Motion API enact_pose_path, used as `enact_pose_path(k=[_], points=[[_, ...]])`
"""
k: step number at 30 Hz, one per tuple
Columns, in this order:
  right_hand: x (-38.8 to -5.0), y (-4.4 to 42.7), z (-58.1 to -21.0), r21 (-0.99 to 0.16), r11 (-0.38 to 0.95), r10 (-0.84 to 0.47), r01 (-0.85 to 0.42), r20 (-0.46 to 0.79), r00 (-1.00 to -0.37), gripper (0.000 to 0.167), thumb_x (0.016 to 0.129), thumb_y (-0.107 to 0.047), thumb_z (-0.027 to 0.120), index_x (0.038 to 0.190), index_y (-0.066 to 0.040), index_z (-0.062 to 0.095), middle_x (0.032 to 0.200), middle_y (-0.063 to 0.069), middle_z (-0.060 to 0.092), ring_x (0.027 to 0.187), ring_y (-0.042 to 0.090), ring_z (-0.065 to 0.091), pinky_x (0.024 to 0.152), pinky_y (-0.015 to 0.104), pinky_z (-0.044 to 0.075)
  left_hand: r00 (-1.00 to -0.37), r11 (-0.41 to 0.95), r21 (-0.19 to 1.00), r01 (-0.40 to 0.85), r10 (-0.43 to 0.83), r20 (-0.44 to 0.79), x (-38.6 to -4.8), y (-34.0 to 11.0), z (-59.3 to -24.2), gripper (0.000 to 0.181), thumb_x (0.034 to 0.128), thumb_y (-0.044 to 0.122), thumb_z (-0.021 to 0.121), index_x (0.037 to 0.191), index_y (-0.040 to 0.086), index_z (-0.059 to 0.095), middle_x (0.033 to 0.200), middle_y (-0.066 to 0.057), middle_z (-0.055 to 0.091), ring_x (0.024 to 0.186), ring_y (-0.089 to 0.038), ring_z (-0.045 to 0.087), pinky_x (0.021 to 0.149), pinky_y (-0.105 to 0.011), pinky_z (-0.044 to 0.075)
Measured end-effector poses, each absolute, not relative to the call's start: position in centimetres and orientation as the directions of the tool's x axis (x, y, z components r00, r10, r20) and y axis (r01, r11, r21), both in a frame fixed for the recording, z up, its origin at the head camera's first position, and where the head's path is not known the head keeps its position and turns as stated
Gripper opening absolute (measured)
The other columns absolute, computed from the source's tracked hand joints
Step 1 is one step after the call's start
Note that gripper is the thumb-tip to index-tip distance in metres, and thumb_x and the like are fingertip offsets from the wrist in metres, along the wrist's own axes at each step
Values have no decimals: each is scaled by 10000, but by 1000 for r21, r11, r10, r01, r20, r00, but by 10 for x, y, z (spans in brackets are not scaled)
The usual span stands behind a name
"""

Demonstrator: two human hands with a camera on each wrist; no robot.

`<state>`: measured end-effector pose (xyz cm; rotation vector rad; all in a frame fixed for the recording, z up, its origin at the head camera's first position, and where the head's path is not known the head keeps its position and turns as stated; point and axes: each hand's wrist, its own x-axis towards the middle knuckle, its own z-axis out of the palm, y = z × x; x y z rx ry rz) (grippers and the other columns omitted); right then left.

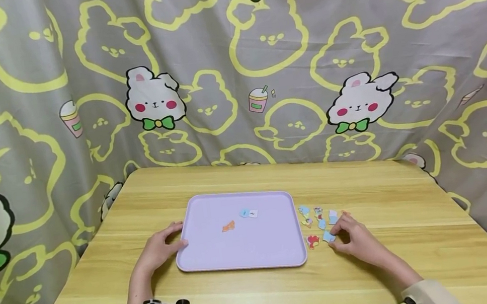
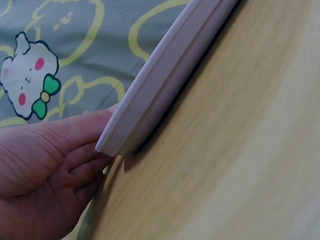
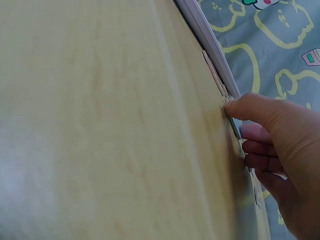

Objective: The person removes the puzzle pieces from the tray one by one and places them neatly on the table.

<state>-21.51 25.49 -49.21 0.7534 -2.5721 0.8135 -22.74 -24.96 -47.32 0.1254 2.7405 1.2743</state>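
Note:
A lilac tray (image 1: 246, 248) lies flat on the wooden table. My left hand (image 1: 157, 251) holds its left edge, thumb at the rim; the left wrist view shows the hand (image 2: 55, 175) at the tray's corner (image 2: 150, 95). Beside the tray's right edge, my right hand (image 1: 359, 241) pinches a light blue puzzle piece (image 1: 328, 236) between thumb and forefinger, low at the tabletop. In the right wrist view this hand (image 3: 285, 140) hides most of that piece. Inside the tray are an orange piece (image 1: 229, 226) and a blue-and-white pair (image 1: 248, 213) lying together.
Several small puzzle pieces lie right of the tray, among them a red one (image 1: 313, 241), a blue one (image 1: 304, 210) and a pale one (image 1: 333, 217). An orange piece (image 1: 346, 213) is partly behind the right hand. A patterned curtain (image 1: 211, 75) hangs behind the table (image 1: 243, 299).

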Motion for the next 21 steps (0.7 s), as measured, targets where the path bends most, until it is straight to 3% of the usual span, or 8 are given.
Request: enact_pose_path(k=[5,12,21], points=[[-216,256,-491,-372,690,-432,-621,477,-765,237,677,-23,841,808,-101,660,843,-23,602,794,118,594,1144,-6,50,-990,647,762,26,123,-70,-227,-250,-474,543,929,232,667,1411,35,514,1545,-270,328,1440,-491,266,1171,-632,231],[-217,258,-486,-351,720,-458,-599,407,-790,205,715,-86,839,859,-112,696,913,-46,591,868,126,609,1138,-2,23,-990,642,766,29,123,-66,-229,-251,-474,538,931,222,664,1412,34,513,1542,-269,336,1443,-478,273,1175,-625,231],[-214,259,-484,-349,686,-492,-638,423,-761,238,713,-92,843,898,-111,695,944,-62,583,859,78,586,1148,1,42,-990,641,767,28,124,-67,-227,-249,-473,531,931,212,663,1408,29,515,1536,-262,352,1444,-467,282,1175,-622,234]])
